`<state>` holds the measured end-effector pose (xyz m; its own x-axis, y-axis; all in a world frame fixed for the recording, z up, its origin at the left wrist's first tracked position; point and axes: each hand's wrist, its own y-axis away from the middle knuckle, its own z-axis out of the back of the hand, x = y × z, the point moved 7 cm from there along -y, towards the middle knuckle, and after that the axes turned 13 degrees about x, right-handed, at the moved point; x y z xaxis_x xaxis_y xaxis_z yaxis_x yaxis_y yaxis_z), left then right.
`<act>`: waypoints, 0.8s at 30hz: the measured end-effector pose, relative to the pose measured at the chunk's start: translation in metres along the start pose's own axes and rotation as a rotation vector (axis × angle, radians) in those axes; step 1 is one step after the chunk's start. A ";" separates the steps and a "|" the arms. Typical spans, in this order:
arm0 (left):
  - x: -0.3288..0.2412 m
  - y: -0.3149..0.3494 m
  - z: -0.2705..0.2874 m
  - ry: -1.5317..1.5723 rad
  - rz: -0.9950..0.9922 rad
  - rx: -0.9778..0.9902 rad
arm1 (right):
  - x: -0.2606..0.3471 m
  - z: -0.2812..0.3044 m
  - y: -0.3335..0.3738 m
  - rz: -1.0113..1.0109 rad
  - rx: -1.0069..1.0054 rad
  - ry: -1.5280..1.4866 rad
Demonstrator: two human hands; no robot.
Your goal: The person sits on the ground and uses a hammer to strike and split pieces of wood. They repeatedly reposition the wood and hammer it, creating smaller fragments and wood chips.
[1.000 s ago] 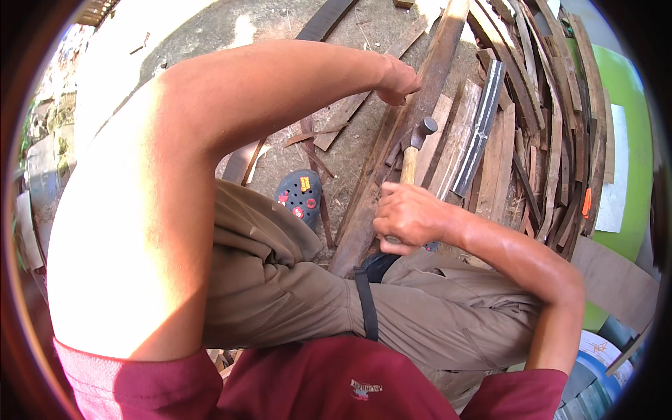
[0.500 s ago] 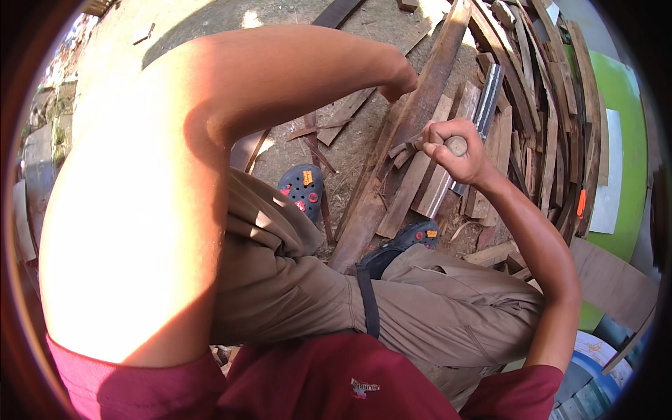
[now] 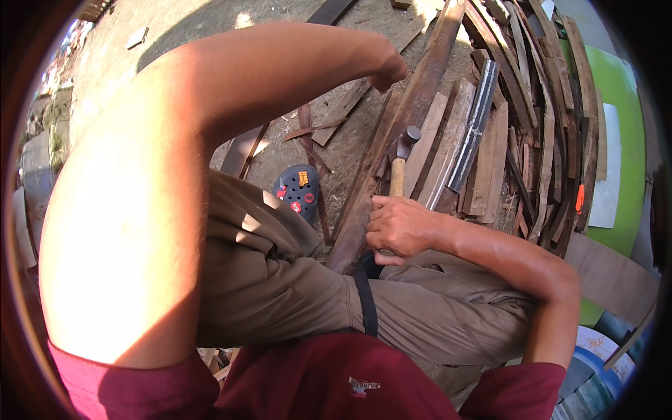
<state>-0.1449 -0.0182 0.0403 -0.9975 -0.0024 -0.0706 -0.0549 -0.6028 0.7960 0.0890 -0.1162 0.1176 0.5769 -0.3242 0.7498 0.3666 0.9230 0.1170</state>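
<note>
My right hand (image 3: 400, 229) is wrapped round the wooden handle of a hammer (image 3: 397, 175). The hammer's dark metal head points away from me, above or against a long brown wooden beam (image 3: 428, 80); I cannot tell whether they touch. Farther along the beam's left side, my left hand (image 3: 389, 68) bends downward with its fingers drawn together. Whatever those fingers grip, if anything, is hidden behind the hand. The beam slants from the far right toward my legs, and its near end lies close to my partly hidden right foot.
Loose planks (image 3: 428, 140) and a dark metal bar with pale stripes (image 3: 476, 126) lie right of the beam. A pile of timber strips (image 3: 549, 133) stretches along the right, with an orange-handled tool (image 3: 579, 198) on it. My left clog (image 3: 297, 190) rests on the dirt ground.
The hammer has swung down and toward me, from an end-on handle view to its head over the beam. My right hand has lowered with it. My left hand has shifted slightly left.
</note>
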 end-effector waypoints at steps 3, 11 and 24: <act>-0.004 0.007 0.010 -0.003 -0.012 -0.045 | 0.026 0.002 -0.010 0.108 -0.164 -0.195; -0.001 0.018 0.019 0.016 0.011 -0.097 | -0.029 0.078 0.039 -0.316 -0.509 -0.547; -0.048 0.051 -0.006 0.017 -0.128 -0.034 | -0.114 0.067 0.154 -0.981 -0.737 -0.277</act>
<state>-0.0997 -0.0537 0.0807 -0.9816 0.0632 -0.1803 -0.1797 -0.6259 0.7589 0.0309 0.0766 0.0942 -0.3083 -0.6698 0.6755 0.9250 -0.0453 0.3773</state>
